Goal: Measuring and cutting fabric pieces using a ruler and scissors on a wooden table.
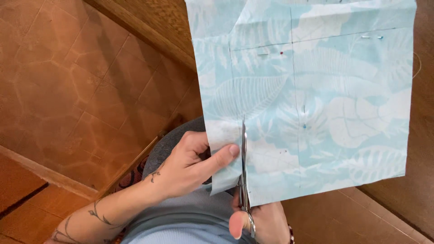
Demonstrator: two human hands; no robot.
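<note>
At the far left, a floor of reddish-brown stone tiles is seen, bordered by a wooden ledge running diagonally. Further right, the left hand, on a forearm marked with vine-like tattoo lines, is closed in a pinch: the thumb is laid flat over the narrow cut strip at the left edge of a pale blue cotton fabric printed with white leaves, and the curled fingers are tucked behind it. Just beside the thumb tip, the silver steel scissors are seen upright, the blades partly open and set into the fabric along a thin drawn line near its left edge. Below them, the right hand is wrapped around the scissor handles at the bottom of the picture; the thumb is passed through one loop, and the remaining fingers are hidden by the cloth. The fabric is spread from the middle of the view to the right, over a brown wooden tabletop, with pins stuck near its upper right corner.
</note>
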